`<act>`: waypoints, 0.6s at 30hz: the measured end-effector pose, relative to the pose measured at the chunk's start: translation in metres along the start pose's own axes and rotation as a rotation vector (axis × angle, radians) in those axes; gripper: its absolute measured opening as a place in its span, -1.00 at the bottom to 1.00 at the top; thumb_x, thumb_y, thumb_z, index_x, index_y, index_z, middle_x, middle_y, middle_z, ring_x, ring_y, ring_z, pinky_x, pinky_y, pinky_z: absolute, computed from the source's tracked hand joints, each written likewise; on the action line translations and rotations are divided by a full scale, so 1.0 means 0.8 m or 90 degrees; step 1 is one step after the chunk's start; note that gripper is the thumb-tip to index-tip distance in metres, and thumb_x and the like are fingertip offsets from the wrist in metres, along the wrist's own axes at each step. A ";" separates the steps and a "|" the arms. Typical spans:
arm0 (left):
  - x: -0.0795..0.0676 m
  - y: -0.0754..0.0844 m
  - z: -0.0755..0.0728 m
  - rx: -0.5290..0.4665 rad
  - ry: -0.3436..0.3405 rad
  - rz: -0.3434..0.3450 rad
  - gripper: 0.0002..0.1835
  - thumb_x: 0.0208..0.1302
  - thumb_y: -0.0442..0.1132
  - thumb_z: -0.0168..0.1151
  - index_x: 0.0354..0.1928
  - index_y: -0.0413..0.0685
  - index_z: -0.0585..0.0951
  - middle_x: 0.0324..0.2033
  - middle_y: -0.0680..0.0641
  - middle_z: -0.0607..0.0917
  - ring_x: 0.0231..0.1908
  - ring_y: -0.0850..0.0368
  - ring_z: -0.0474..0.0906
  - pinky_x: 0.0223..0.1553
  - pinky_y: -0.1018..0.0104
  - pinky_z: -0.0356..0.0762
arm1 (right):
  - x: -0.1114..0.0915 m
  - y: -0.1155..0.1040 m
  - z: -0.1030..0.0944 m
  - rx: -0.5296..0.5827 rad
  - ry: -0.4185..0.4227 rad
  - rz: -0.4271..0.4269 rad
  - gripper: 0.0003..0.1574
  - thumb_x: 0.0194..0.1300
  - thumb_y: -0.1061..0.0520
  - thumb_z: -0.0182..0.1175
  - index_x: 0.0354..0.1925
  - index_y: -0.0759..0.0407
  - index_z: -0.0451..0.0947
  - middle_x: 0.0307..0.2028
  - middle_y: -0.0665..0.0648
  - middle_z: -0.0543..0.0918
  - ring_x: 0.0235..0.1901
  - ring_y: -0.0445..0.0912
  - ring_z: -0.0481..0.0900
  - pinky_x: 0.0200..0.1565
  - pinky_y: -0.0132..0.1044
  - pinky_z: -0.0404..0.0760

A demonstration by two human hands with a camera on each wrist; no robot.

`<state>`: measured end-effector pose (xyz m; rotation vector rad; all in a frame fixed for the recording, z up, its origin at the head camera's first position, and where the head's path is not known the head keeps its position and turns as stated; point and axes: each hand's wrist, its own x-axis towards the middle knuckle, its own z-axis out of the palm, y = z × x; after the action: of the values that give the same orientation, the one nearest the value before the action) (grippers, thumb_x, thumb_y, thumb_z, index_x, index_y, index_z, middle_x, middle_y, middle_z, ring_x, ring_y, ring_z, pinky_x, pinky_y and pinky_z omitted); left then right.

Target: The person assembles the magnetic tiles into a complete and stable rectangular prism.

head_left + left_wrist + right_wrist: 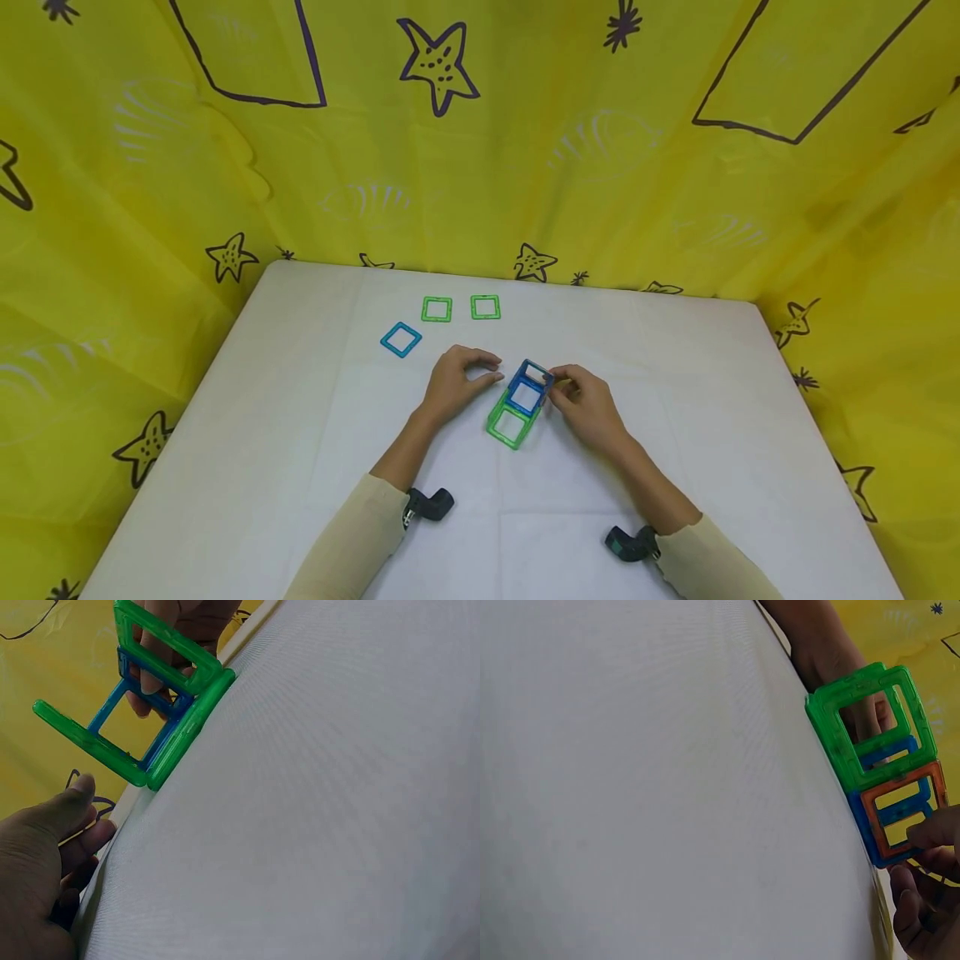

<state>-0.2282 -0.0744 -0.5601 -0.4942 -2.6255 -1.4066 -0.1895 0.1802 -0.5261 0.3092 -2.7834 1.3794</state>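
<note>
Three hollow square plastic frames point(437, 319) beyond left hand point(452, 385), thumb, fingers parted. Right hand point(588, 407) pinches translucent orange square point(875, 823) of blue-green assembly point(519, 409) between hands.

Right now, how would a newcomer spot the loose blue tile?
Facing the yellow curtain, scan the white table beyond the left hand. Leftmost of three loose tiles there is the blue tile: the only blue one, turned like a diamond, while the two green tiles sit roughly square-on.
</note>
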 end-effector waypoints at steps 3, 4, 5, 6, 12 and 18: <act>0.000 0.000 0.000 -0.003 0.002 0.002 -0.76 0.32 -0.13 0.52 -0.02 0.01 0.82 -0.17 0.11 0.82 0.01 0.11 0.59 0.13 0.11 0.49 | -0.002 0.002 -0.007 -0.011 -0.017 -0.014 -0.68 0.37 0.27 0.37 0.08 0.25 0.67 -0.26 0.08 0.70 -0.30 -0.07 0.56 -0.29 -0.31 0.53; 0.000 0.000 0.000 -0.003 0.003 0.003 -0.76 0.32 -0.13 0.52 -0.02 0.01 0.82 -0.18 0.11 0.82 0.01 0.11 0.59 0.13 0.11 0.49 | -0.002 0.003 -0.009 -0.012 -0.024 -0.022 -0.67 0.36 0.28 0.38 0.08 0.24 0.66 -0.25 0.08 0.69 -0.31 -0.06 0.56 -0.31 -0.30 0.53; 0.000 0.000 0.000 -0.003 0.003 0.004 -0.77 0.32 -0.13 0.52 -0.03 0.01 0.82 -0.18 0.11 0.82 0.00 0.11 0.59 0.12 0.11 0.50 | -0.002 0.004 -0.012 -0.011 -0.032 -0.034 -0.63 0.34 0.30 0.39 0.11 0.24 0.65 -0.21 0.09 0.70 -0.30 -0.06 0.56 -0.31 -0.30 0.53; 0.001 0.000 0.000 -0.003 0.004 0.004 -0.77 0.33 -0.13 0.52 -0.03 0.00 0.82 -0.19 0.11 0.82 -0.01 0.11 0.59 0.11 0.12 0.50 | -0.001 0.005 -0.014 -0.007 -0.044 -0.043 -0.58 0.33 0.31 0.39 0.15 0.24 0.64 -0.16 0.11 0.71 -0.29 -0.06 0.57 -0.31 -0.30 0.53; 0.001 0.001 -0.001 -0.010 -0.001 -0.005 -0.77 0.33 -0.14 0.51 -0.02 0.00 0.82 -0.18 0.10 0.82 0.00 0.11 0.58 0.12 0.11 0.50 | 0.016 0.015 -0.024 0.029 -0.150 -0.075 -0.16 0.30 0.36 0.39 0.49 0.10 0.41 0.26 0.12 0.63 -0.15 0.01 0.54 -0.26 -0.30 0.53; 0.001 0.001 0.000 -0.009 0.000 -0.009 -0.76 0.33 -0.15 0.52 -0.01 0.01 0.81 -0.19 0.10 0.82 0.00 0.11 0.58 0.14 0.10 0.49 | 0.032 0.020 -0.028 0.044 -0.253 -0.092 -0.06 0.30 0.40 0.29 0.57 -0.02 0.34 0.36 -0.02 0.54 -0.07 0.03 0.47 -0.19 -0.25 0.48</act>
<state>-0.2285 -0.0739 -0.5594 -0.4777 -2.6263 -1.4307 -0.2193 0.2031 -0.5224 0.8555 -2.9370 1.5259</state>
